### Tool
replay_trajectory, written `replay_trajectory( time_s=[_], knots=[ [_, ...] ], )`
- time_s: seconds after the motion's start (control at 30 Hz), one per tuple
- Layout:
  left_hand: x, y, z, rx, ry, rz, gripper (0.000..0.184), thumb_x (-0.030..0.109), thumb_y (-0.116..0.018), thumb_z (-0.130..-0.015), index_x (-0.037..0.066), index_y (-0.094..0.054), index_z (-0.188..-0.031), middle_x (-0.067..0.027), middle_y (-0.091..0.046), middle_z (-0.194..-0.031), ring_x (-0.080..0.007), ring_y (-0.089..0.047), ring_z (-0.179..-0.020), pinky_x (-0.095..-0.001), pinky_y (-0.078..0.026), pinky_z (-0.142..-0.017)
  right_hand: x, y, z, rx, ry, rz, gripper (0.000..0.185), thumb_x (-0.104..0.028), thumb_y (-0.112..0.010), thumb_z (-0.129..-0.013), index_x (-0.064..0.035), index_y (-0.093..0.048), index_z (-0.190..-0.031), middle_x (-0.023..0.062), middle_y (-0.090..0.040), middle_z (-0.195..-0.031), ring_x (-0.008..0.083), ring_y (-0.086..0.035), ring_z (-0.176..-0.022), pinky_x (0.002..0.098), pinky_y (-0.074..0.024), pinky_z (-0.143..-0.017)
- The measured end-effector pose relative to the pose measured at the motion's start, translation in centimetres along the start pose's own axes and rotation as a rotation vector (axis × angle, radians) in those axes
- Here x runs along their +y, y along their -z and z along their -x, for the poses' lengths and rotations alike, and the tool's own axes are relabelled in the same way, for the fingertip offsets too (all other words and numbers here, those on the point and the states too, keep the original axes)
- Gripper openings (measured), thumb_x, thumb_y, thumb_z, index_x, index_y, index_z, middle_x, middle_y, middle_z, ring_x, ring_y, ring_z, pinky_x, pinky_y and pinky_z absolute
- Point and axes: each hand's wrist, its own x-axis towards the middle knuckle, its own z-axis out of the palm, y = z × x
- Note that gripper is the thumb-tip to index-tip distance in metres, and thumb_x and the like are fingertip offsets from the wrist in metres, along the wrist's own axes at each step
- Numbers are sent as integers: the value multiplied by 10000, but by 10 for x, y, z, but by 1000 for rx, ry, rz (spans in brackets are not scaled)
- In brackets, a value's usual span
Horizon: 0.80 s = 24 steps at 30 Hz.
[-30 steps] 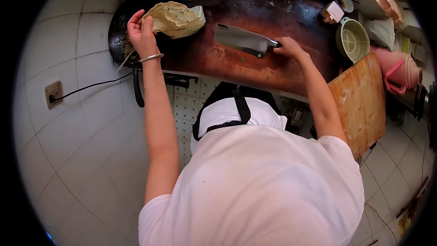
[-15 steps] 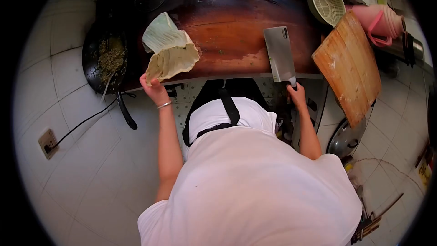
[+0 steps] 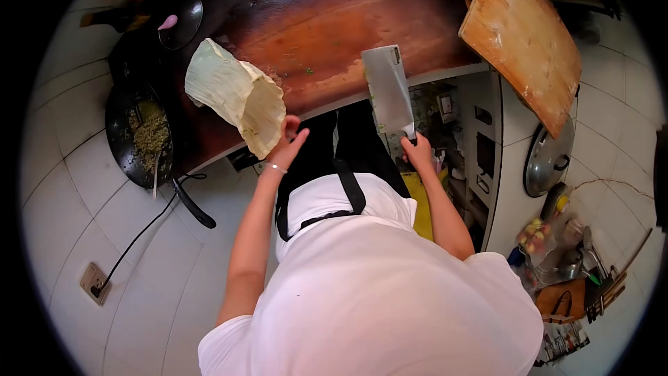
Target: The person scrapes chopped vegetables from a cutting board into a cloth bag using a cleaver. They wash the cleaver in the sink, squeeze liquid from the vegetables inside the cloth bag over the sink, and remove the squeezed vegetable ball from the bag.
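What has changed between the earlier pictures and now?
The right hand drew the cleaver closer and turned its blade from left to forward. The left hand brought the pale sheet nearer; its grip now is unclear. The cleaver stays held; the wok looks unmoved.

The tabletop (image 3: 362, 14) is dark reddish-brown wood, glossy toward the back, with green scraps (image 3: 309, 70) near its front edge (image 3: 445, 75); at its left lie a pale curled sheet (image 3: 233, 90), overhanging that edge, and, farther back, a round lid (image 3: 186, 24) with a pink knob (image 3: 168, 22)
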Motion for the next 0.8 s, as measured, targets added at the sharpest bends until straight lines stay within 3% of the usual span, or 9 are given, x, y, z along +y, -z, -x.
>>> replay_trajectory(
  time_s=[0.1,0.17,0.23,0.3,0.37,0.6,0.67,0.7,0.8],
  knots=[
    [26,-17,-52,356,-403,-351,325,123,-614,-856,17,-503,-1142,-152,-515,-1179,-279,-505,-1121,-373,-398,-946,-30,-34,-11,-35,-13,82,224,-217,-612,-795,4,-584,-821,57,-534,-538,138,-534,-443,314,-431,-452],
    [34,-24,-80,452,-351,-407,502,212,-568,-885,-20,-403,-1299,-233,-327,-1390,-381,-274,-1317,-462,-222,-1080,-42,-56,-17,-38,63,212,251,-230,-613,-782,16,-579,-817,102,-559,-562,183,-565,-448,340,-452,-469],
    [22,-38,-107,529,-207,-439,607,292,-540,-895,-38,-315,-1352,-249,-231,-1438,-395,-183,-1351,-477,-161,-1097,-39,-77,-24,9,164,321,267,-259,-618,-746,-13,-590,-846,205,-605,-683,386,-606,-658,436,-474,-610],
    [18,-48,-115,605,-60,-468,718,372,-513,-904,-56,-228,-1406,-265,-135,-1485,-409,-91,-1384,-491,-99,-1113,-50,-93,-22,-37,154,349,272,-272,-619,-734,-22,-589,-837,225,-613,-745,433,-583,-770,463,-464,-668],
    [19,-53,-119,562,9,-493,861,495,-465,-892,-80,-114,-1428,-274,-47,-1503,-403,-23,-1400,-471,-42,-1129,-65,-103,-17,-114,138,431,261,-275,-607,-745,-32,-585,-835,208,-625,-756,417,-595,-783,465,-472,-678],
    [53,-76,-116,414,-141,-370,865,492,-456,-901,-79,-81,-1431,-264,-46,-1507,-386,-10,-1406,-471,-10,-1129,-71,-122,-14,-288,132,315,287,-295,-621,-756,-21,-592,-835,208,-619,-725,408,-601,-755,443,-481,-670],
    [81,-91,-114,365,-255,-298,844,477,-454,-907,-61,-80,-1440,-259,-58,-1509,-370,-19,-1412,-455,-11,-1132,-74,-102,-8,-289,26,224,279,-288,-630,-753,-19,-593,-819,194,-608,-665,373,-616,-648,423,-484,-610],
    [90,-96,-114,361,-296,-229,838,473,-453,-909,-56,-81,-1442,-259,-62,-1508,-367,-24,-1413,-449,-17,-1133,-64,-97,-11,-183,155,256,261,-270,-637,-757,-16,-588,-797,175,-596,-614,319,-609,-539,395,-480,-547],
    [108,-99,-114,333,-371,-27,813,463,-447,-916,-51,-101,-1442,-258,-83,-1506,-370,-51,-1411,-442,-35,-1136,-61,-58,-6,-93,67,176,265,-263,-640,-788,-8,-568,-795,123,-580,-572,225,-593,-480,357,-463,-501]
  ],
)
